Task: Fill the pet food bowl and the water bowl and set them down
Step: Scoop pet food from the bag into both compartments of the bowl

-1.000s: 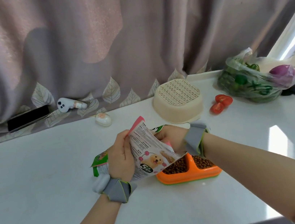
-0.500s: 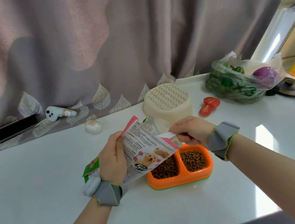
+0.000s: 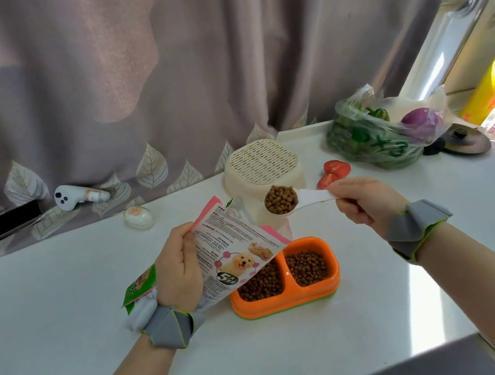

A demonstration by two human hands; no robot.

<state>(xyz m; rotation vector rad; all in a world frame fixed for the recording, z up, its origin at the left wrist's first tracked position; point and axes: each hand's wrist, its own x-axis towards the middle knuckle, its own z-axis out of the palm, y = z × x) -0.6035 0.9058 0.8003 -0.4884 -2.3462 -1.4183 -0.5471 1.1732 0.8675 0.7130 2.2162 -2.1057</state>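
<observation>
A full scoop [image 3: 281, 199] is pinched by the right hand [image 3: 362, 199]; the bag [image 3: 232, 249] is gripped by the left hand [image 3: 176, 270]. Below the scoop, both bowl [image 3: 287, 301] compartments are filled with kibble; no water is seen.

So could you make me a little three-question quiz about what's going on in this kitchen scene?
1. True or false: both compartments of the orange bowl hold kibble.
2. The right hand holds: A) a knife B) a white scoop of kibble C) a tomato.
3. Fill in: the left hand grips the pet food ____.

Key: 1 true; 2 B; 3 bag.
</observation>
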